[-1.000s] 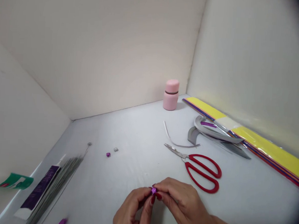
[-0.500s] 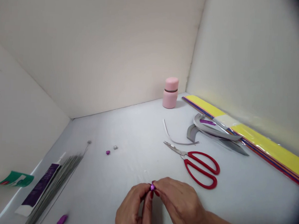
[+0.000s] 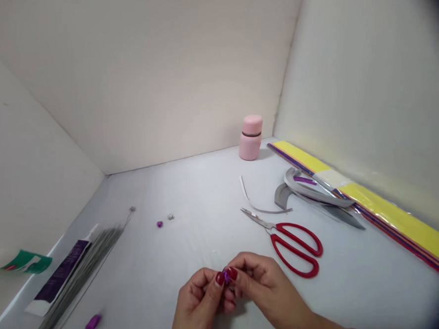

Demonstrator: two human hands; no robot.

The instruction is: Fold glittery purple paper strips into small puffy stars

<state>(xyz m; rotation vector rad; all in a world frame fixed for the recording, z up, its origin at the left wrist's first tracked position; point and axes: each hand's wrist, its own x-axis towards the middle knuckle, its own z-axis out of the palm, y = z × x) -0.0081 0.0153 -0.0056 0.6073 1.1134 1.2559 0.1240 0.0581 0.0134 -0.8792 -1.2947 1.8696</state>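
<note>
With my left hand, cut off at the bottom edge, I pinch the left side of a small, shiny purple piece over the surface. My right hand's fingers grasp its right side. Thumbs and fingers hide much of it; I can't make out its full shape.

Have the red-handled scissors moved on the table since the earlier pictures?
No. Judged against the pink bottle, the scissors keep the same place and direction on the table.
</note>
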